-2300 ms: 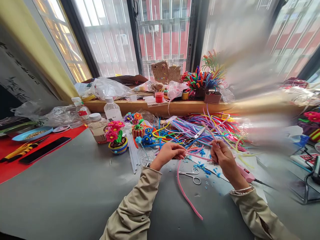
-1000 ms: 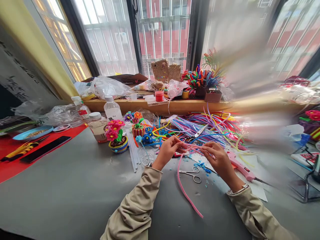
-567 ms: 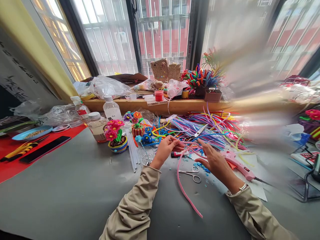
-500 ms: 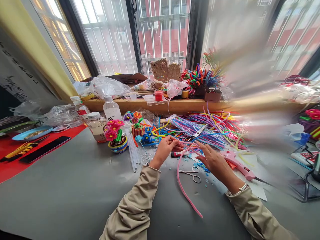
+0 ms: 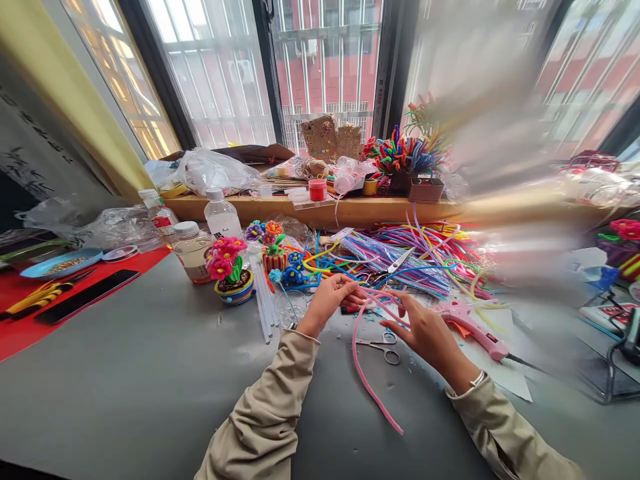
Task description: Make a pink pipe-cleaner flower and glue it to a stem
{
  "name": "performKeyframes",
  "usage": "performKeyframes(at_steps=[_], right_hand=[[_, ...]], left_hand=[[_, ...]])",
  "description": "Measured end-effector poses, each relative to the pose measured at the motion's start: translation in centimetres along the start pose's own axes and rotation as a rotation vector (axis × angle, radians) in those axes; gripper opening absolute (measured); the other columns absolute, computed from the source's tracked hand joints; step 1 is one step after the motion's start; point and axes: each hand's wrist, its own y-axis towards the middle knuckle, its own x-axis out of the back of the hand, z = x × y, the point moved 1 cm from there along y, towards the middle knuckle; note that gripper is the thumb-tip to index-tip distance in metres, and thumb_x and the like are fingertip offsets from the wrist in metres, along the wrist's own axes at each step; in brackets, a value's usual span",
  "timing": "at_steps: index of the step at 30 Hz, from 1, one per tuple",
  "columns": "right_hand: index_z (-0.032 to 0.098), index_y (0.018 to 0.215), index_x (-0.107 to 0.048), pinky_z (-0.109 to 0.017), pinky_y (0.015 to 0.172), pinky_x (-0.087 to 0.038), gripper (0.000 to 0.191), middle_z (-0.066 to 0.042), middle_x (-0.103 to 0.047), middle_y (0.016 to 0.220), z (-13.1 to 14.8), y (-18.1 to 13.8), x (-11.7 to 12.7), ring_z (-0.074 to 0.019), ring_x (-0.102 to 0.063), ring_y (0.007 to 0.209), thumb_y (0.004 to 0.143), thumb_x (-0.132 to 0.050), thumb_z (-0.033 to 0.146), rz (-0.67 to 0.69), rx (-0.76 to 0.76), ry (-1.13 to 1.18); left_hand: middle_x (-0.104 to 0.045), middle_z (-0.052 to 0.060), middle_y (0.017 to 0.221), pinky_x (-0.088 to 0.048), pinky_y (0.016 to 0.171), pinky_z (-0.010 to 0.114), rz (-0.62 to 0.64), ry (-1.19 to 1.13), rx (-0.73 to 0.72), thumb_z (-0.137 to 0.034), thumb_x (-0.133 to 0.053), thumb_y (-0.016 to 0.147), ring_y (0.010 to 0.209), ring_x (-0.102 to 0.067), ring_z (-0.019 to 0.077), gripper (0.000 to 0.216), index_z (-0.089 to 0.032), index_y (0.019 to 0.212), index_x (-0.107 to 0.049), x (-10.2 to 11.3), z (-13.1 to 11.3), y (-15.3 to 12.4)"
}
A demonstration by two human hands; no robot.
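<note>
My left hand [image 5: 330,301] pinches one end of a long pink pipe cleaner [image 5: 367,383] that loops down over the grey table [image 5: 150,373] toward me. My right hand [image 5: 425,330] is beside it, fingers curled around the same pink strand near the loop. Small silver scissors [image 5: 383,345] lie on the table just under and between my hands. A pink glue gun [image 5: 473,327] lies to the right of my right hand.
A heap of coloured pipe cleaners [image 5: 415,257] lies behind my hands. Finished pipe-cleaner flower pots [image 5: 227,273] and bottles [image 5: 193,250] stand at left, white sticks [image 5: 265,303] beside them. A phone [image 5: 87,303] lies on a red mat. The windowsill [image 5: 350,210] is cluttered.
My right hand came down from the raised strand and slid left along the pink pipe cleaner toward my left hand, bending it into a loop. My left hand stayed put.
</note>
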Motion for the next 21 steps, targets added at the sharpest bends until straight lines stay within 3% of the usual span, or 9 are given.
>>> performKeyframes(at_steps=[5, 10, 16, 21], right_hand=[[0.017, 0.092, -0.052, -0.022, 0.044, -0.031, 0.03, -0.005, -0.065, 0.073, -0.2, -0.1, -0.9, -0.0173, -0.06, 0.06, 0.085, -0.026, 0.032, 0.047, 0.005, -0.189], [0.019, 0.069, -0.053, -0.023, 0.04, -0.02, 0.043, -0.002, -0.059, 0.048, -0.1, -0.1, -0.5, -0.0177, -0.057, 0.046, 0.078, -0.029, 0.053, 0.066, -0.06, -0.219], [0.02, 0.074, -0.053, -0.022, 0.041, -0.017, 0.044, -0.001, -0.06, 0.049, -0.3, -0.1, -0.3, -0.0164, -0.056, 0.045, 0.083, -0.019, 0.048, 0.049, -0.102, -0.179], [0.019, 0.068, -0.052, -0.022, 0.041, -0.017, 0.05, -0.003, -0.06, 0.052, -0.8, 0.2, -0.5, -0.0164, -0.055, 0.046, 0.084, -0.014, 0.048, 0.167, -0.077, -0.189]], left_hand=[[-0.064, 0.004, 0.06, -0.046, 0.048, 0.019, 0.005, -0.007, 0.074, -0.024, -0.055, 0.07, 0.049, -0.059, 0.0102, 0.015, -0.012, 0.069, -0.047, -0.3, 0.5, 0.0], [-0.062, 0.001, 0.059, -0.044, 0.049, 0.017, -0.047, 0.048, 0.043, -0.026, -0.063, 0.061, 0.048, -0.055, 0.0066, 0.018, -0.011, 0.067, -0.056, 0.4, 0.3, 0.0], [-0.061, -0.001, 0.057, -0.044, 0.053, 0.016, -0.091, 0.057, 0.019, -0.028, -0.066, 0.055, 0.051, -0.053, 0.0054, 0.02, -0.012, 0.067, -0.064, 0.9, 0.3, 0.1], [-0.062, 0.0, 0.055, -0.047, 0.055, 0.019, -0.08, 0.039, 0.047, -0.028, -0.068, 0.052, 0.053, -0.056, 0.0087, 0.02, -0.013, 0.065, -0.064, 1.2, 0.3, 0.2]])
